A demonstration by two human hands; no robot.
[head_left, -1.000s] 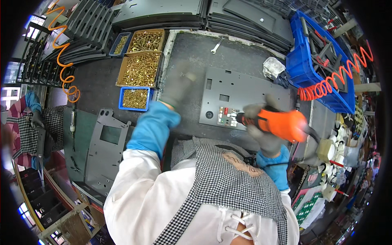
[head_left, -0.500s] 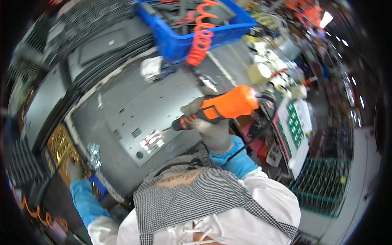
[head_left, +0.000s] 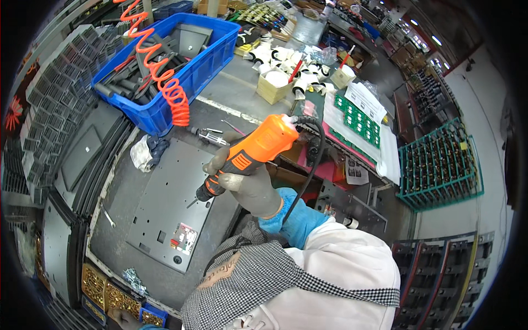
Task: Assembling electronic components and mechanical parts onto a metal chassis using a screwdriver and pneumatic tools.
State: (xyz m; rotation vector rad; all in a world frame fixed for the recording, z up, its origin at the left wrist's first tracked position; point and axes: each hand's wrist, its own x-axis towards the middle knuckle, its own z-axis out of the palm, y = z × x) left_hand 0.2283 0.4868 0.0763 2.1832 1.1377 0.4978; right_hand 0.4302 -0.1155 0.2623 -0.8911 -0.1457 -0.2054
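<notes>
Since half a second ago our view has swung, so the grey metal panel [head_left: 170,203] now sits at centre left and the blue crate [head_left: 212,58] at upper left. Our right hand [head_left: 247,184], gloved, stays wrapped tight around the orange electric screwdriver [head_left: 253,154] in mid-frame, tip hovering just above the panel, so we reckon a screw is next. Our left hand [head_left: 124,318] is cut off at the bottom edge by the brass screw trays [head_left: 104,294]; can't tell its grip.

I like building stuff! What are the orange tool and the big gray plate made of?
The orange screwdriver looks like smooth, slightly glossy moulded plastic. The gray plate seems to be thin sheet metal: flat, matte, with punched holes. The right hand wears a gray glove.
</notes>
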